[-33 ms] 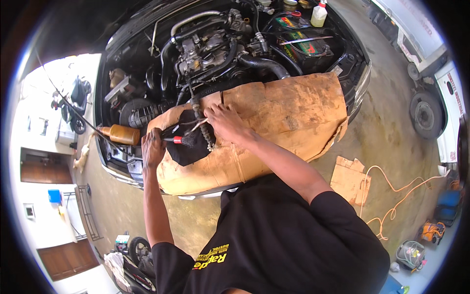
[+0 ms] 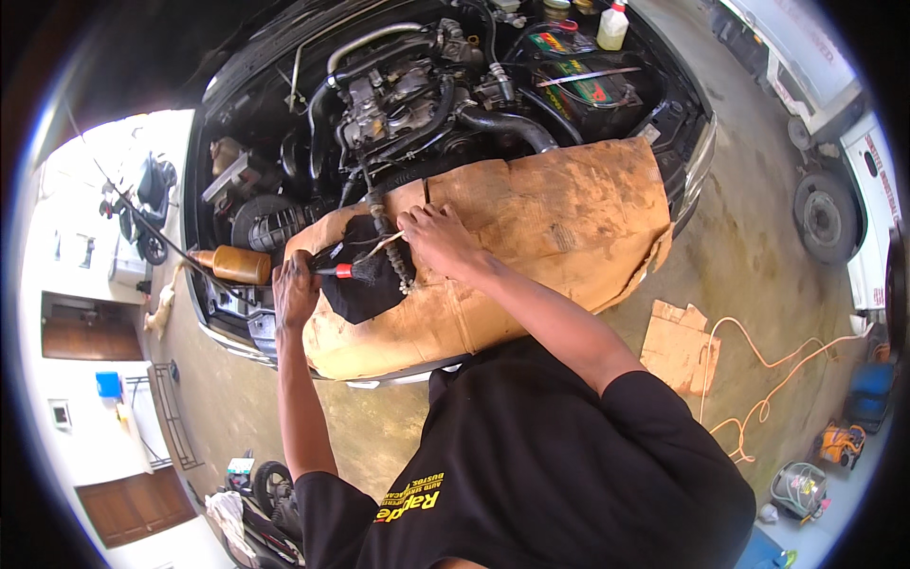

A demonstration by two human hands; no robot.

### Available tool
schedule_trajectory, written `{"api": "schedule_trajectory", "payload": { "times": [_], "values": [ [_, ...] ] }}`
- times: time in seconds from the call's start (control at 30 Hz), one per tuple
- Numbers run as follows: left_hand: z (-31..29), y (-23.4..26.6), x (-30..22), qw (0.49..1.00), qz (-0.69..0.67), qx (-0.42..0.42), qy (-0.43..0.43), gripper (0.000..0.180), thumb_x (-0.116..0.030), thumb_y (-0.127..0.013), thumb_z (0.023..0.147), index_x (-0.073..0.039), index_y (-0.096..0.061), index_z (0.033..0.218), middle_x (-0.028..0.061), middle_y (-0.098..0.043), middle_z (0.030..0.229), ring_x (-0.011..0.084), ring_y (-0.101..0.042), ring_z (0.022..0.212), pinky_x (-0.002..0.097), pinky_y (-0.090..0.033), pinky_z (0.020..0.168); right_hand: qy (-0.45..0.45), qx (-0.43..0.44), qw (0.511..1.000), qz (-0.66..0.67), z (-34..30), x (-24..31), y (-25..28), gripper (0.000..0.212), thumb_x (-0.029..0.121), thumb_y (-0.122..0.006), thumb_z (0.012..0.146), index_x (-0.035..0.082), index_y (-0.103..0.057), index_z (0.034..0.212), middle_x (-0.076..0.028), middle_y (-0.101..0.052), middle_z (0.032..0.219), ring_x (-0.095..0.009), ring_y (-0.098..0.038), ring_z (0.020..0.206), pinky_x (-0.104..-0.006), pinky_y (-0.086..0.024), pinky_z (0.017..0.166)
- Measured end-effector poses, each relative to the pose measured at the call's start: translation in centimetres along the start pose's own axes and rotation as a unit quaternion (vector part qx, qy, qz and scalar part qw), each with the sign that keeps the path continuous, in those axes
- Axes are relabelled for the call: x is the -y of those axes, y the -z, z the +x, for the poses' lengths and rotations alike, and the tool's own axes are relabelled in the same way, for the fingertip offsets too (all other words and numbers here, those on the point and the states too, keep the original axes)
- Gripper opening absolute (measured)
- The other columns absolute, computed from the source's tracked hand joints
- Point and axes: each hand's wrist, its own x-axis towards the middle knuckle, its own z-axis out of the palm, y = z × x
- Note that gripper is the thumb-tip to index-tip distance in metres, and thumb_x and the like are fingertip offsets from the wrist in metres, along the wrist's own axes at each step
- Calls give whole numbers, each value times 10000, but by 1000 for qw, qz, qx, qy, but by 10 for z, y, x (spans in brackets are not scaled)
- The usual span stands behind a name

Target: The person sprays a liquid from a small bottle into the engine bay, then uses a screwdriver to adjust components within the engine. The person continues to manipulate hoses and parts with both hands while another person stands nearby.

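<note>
My left hand (image 2: pixel 297 289) is closed at the left edge of a black cloth (image 2: pixel 355 302), gripping a brush (image 2: pixel 342 271) with a red collar and dark bristles. The bristles point right, toward a wiring harness (image 2: pixel 384 226) that hangs from the engine over the cloth. My right hand (image 2: pixel 438 242) is closed beside the harness, its fingers pinching thin pale wires (image 2: pixel 389 241). Both cloth and harness lie on a stained cardboard sheet (image 2: pixel 559 218) spread across the car's front edge. My fingers partly hide the brush handle and the wire ends.
Beyond the cardboard are the open bay's engine (image 2: pixel 393 104), a battery (image 2: pixel 592 90) and a spray bottle (image 2: pixel 613 27). An amber bottle (image 2: pixel 242 265) lies left of my left hand. Right on the floor are a cardboard piece (image 2: pixel 675 346) and an orange cord (image 2: pixel 758 408).
My right hand has shifted very slightly at the wires, and the pale wires now show more clearly. My left hand stays in place with the brush.
</note>
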Motion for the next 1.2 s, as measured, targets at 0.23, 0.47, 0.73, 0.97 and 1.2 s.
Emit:
{"api": "schedule_trajectory", "payload": {
  "times": [0.23,0.47,0.73,0.97,1.2],
  "values": [
    [38,19,-55,988,-70,-135,-20,488,-159,-680,1028,1,-509,1456,252,-715,1314,468,-724,1091,556,-590,884,-35,-192,978,74,-42,-51,36,118,144,-687,1008,113,-702,1120,-55,-692,1123,-259,-649,1081,-478,-481,989],
    [108,8,-217,975,-220,-19,15,507,-233,-672,1054,-78,-518,1511,297,-657,1373,461,-708,1185,542,-620,909,-91,-193,974,-79,-110,-169,136,141,192,-692,1012,150,-751,1134,-16,-688,1089,-271,-622,1120,-480,-433,1018],
    [129,-22,-270,985,-138,100,-22,939,-346,-919,817,-57,-461,1585,265,-486,1590,442,-474,1496,510,-484,1158,-128,-135,982,-24,-190,-207,125,374,292,-797,953,193,-769,1313,-51,-690,1316,-293,-600,1292,-472,-398,1139],
    [116,-15,-267,979,-93,43,-176,590,-369,-758,973,-241,-595,1525,79,-589,1448,292,-611,1259,449,-514,1016,-107,-203,973,-25,-192,-182,117,490,334,-839,925,187,-737,1381,-91,-682,1331,-309,-605,1279,-478,-433,1104],
    [117,-20,-280,993,-30,-51,-97,457,-274,-648,1058,-61,-635,1461,71,-580,1460,290,-601,1196,438,-473,997,-125,48,954,268,-163,-60,125,472,459,-712,1036,143,-704,1387,-174,-701,1278,-373,-665,1170,-503,-490,1035]
  ]
}}
